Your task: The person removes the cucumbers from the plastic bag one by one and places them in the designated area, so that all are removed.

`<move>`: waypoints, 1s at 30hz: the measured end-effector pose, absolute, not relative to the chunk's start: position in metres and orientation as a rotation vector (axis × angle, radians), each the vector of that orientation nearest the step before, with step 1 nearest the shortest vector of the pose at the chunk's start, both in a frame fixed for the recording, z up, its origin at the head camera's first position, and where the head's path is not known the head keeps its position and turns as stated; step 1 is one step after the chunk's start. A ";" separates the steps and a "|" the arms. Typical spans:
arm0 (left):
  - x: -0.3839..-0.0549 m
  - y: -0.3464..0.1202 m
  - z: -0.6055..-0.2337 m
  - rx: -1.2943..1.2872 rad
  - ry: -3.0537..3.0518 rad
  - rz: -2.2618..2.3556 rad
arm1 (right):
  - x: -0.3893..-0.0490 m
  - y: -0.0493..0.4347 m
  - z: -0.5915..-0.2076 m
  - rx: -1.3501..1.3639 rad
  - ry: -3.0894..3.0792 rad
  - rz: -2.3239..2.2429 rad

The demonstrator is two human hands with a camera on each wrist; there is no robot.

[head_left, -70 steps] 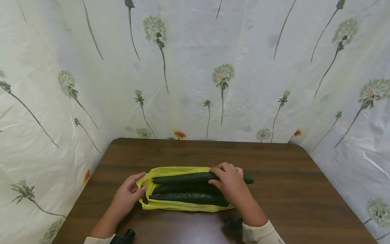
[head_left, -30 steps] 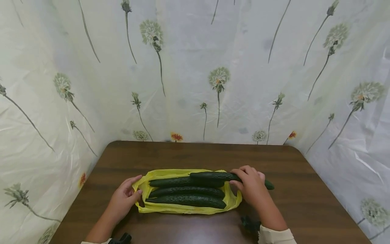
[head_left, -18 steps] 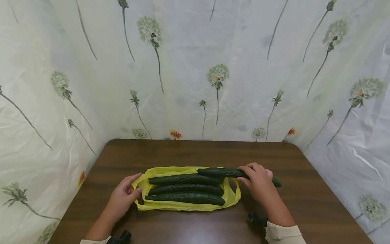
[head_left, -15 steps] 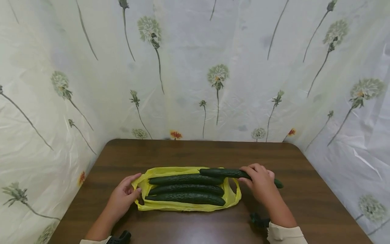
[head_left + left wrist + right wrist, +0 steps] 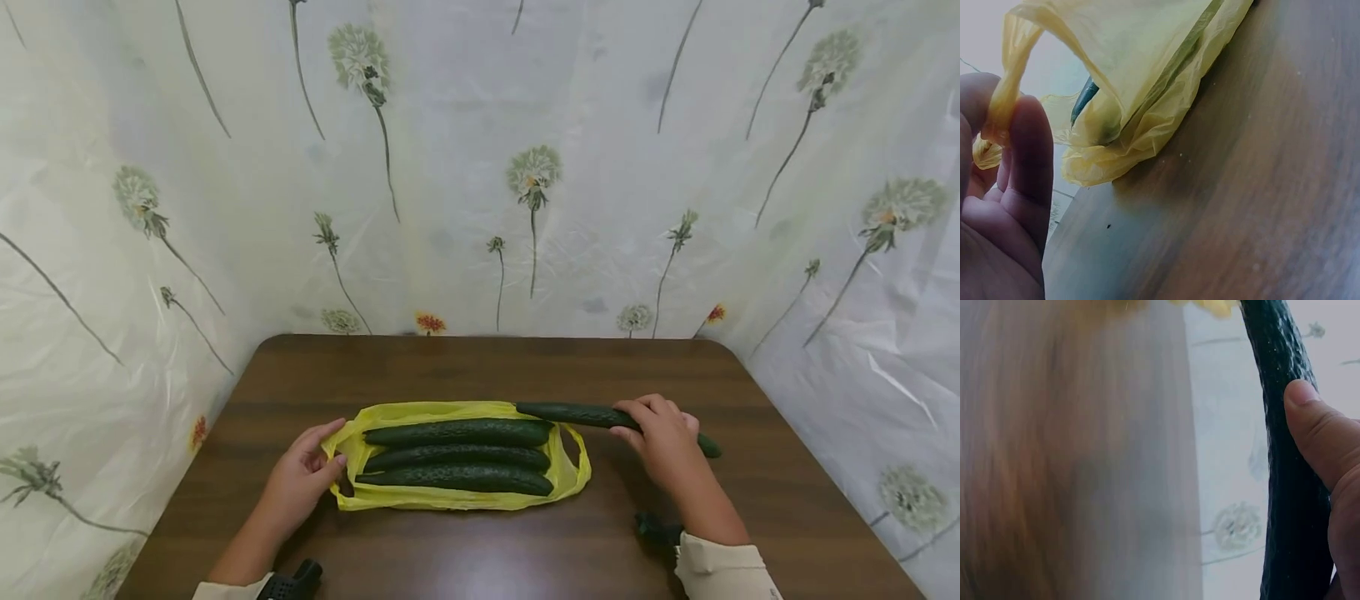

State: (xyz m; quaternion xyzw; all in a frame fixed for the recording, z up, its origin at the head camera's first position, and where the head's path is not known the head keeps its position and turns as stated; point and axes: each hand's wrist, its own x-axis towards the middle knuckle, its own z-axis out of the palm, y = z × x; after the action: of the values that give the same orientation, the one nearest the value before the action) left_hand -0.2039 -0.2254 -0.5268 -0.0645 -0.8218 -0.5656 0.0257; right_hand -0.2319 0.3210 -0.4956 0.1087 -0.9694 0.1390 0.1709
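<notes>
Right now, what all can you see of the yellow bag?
The yellow bag looks like thin, crinkled, translucent plastic, with loop handles at both ends. It lies open on the table, three cucumbers side by side inside. The left hand pinches one handle; the other loop is unheld. A fourth cucumber, in the right hand, reaches its far rim; contact is unclear.

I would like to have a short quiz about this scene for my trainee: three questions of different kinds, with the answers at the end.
1. How many cucumbers lie in the yellow bag?
2. Choose one. The left hand pinches: a) a cucumber; b) the bag's handle; c) nothing.
3. True or false: every cucumber in view lies wholly inside the bag.

Key:
1. Three.
2. b.
3. False; the right hand grips a fourth cucumber, which extends beyond the bag.
</notes>
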 end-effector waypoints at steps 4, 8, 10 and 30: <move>-0.205 -0.225 -0.525 -0.216 -2.549 -1.746 | -0.232 0.333 -0.500 0.260 -2.782 0.389; -0.204 -0.225 -0.525 -0.213 -2.548 -1.745 | -0.234 0.345 -0.505 0.223 -2.808 0.380; -0.203 -0.224 -0.525 -0.200 -2.554 -1.742 | -0.234 0.350 -0.508 0.212 -2.817 0.374; -0.204 -0.225 -0.525 -0.181 -2.546 -1.770 | -0.235 0.377 -0.516 0.126 -2.895 0.404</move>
State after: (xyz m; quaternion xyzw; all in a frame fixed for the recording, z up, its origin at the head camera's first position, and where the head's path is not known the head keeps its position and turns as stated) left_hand -0.2042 -0.2250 -0.5247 -0.0582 -0.8196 -0.5697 0.0178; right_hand -0.2352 0.3765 -0.5163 0.0429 -0.9838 0.1371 0.1076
